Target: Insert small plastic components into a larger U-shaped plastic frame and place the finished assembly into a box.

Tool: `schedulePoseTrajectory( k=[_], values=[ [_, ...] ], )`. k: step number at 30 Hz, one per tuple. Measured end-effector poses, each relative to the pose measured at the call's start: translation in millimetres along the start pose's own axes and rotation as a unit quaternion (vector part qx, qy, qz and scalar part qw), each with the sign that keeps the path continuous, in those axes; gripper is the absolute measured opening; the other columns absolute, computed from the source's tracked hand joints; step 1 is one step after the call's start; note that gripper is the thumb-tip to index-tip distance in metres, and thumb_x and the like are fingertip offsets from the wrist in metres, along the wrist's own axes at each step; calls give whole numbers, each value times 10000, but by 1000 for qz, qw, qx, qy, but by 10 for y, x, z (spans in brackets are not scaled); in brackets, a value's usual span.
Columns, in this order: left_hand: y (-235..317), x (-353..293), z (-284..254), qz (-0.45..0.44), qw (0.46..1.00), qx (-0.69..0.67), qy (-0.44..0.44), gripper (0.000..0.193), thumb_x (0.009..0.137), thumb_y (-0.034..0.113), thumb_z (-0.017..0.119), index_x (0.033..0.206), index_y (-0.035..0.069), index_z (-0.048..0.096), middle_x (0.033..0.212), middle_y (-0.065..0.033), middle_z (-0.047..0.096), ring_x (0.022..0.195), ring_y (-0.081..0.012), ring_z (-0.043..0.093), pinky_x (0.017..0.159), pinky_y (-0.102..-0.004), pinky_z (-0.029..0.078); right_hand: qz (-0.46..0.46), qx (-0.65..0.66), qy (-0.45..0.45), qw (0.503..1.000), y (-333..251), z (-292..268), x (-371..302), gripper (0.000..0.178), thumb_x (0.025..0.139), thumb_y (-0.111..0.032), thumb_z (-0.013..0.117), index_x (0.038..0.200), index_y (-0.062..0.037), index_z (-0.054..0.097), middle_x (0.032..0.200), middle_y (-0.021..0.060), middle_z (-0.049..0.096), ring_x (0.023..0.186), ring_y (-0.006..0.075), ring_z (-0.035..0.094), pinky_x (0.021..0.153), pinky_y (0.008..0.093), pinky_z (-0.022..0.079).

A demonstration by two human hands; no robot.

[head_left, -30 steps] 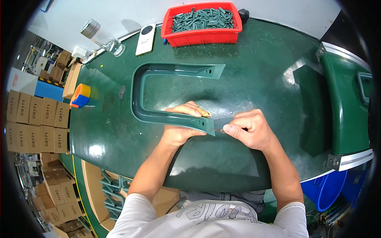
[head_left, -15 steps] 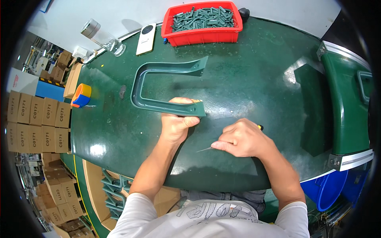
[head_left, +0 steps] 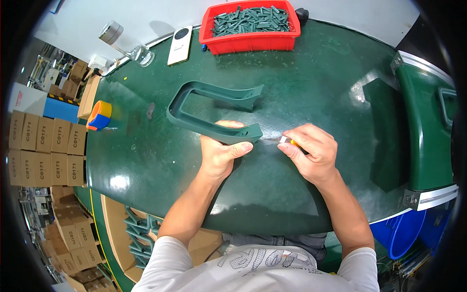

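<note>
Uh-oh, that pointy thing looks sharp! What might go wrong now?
The thin blade in the right hand points toward the left hand, whose thumb lies near the end of the green part; a slip might cut it. The left hand grips only one leg of the U shape, so the green part could twist if pushed. The thin blade might also scratch it, being so close to that end.

A muted green U-shaped piece (head_left: 209, 128) echoes the green tabletop (head_left: 311, 92); a red bin (head_left: 258, 45) frames green strips (head_left: 250, 22). Tape rolls (head_left: 99, 120) show orange and blue, a T-shirt (head_left: 243, 280) white with grey patterned lettering (head_left: 258, 259).
</note>
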State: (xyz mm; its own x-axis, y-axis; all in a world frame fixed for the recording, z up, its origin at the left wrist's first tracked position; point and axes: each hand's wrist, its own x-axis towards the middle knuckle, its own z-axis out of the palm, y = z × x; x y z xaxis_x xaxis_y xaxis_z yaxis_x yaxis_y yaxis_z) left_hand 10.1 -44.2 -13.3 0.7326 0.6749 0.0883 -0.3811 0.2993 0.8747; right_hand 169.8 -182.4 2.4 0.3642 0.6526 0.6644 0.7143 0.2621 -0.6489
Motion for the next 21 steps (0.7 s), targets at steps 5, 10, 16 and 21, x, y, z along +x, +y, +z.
schedulePoseTrajectory(
  k=[5,10,16,21],
  values=[
    [-1,-3,-6,0,1000,0,-4,394,644,-36,792,987,4,603,858,-88,649,783,-151,625,695,-283,511,4,-9,-3,1000,5,1,10,183,675,-104,771,790,-7,668,683,79,615,550,193,570,475,296,437],
    [-6,-9,18,5,999,53,5,446,650,61,787,1034,27,563,831,-124,610,652,-158,556,567,-274,449,11,-12,-3,1000,-3,-3,7,180,678,-109,768,787,-8,666,672,78,607,544,198,561,476,300,434],
    [-27,1,5,-1,999,42,10,458,634,52,792,1034,42,569,851,-126,618,707,-182,583,605,-280,466,12,-61,36,997,-16,19,-10,155,695,-95,754,793,-11,669,681,74,605,562,198,561,490,301,433],
    [-16,-33,85,8,1000,6,-27,486,584,36,818,1013,62,591,846,-108,619,781,-209,584,702,-333,475,168,-72,151,972,53,-108,87,113,776,-100,712,839,-11,680,648,62,563,540,164,508,491,285,393]
  ],
)
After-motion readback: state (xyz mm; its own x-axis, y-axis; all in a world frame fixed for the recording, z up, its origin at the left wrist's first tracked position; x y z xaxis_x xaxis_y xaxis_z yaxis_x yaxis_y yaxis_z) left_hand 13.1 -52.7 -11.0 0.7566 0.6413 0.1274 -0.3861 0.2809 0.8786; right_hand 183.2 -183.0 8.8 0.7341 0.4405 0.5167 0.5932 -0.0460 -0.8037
